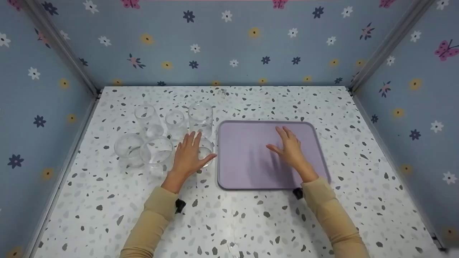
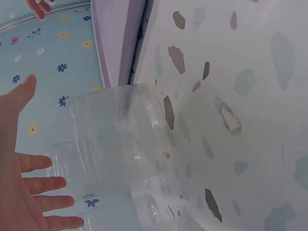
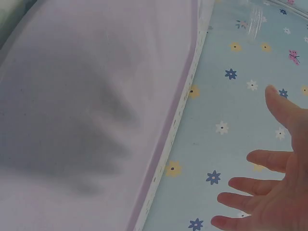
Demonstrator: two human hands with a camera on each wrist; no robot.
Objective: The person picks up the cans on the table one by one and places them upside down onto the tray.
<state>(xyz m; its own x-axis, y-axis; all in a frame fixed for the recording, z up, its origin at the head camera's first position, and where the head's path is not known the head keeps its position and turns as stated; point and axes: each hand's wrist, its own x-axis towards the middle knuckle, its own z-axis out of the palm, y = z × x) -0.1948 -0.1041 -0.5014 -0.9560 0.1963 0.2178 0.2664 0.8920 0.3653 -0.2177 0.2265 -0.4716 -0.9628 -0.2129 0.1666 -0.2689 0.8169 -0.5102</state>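
My left hand (image 1: 188,157) hovers with spread fingers over a clear glass (image 1: 205,152) just left of the tray; the hand hides part of that glass. In the left wrist view a clear cylindrical glass (image 2: 115,134) stands beyond the fingers, apart from them. My right hand (image 1: 289,150) is held above the lilac tray (image 1: 244,154), fingers spread, holding nothing, its shadow falling on the tray. Farther left and back stand more clear glasses: a tall one (image 1: 200,116), a small one (image 1: 175,123), another tall one (image 1: 146,118), and two rounded ones, the nearer (image 1: 156,150) beside the other (image 1: 129,147).
The speckled white table (image 1: 251,222) carries the glasses on the left and the tray at centre right. Blue flowered panels (image 1: 229,43) close it in at the back and both sides.
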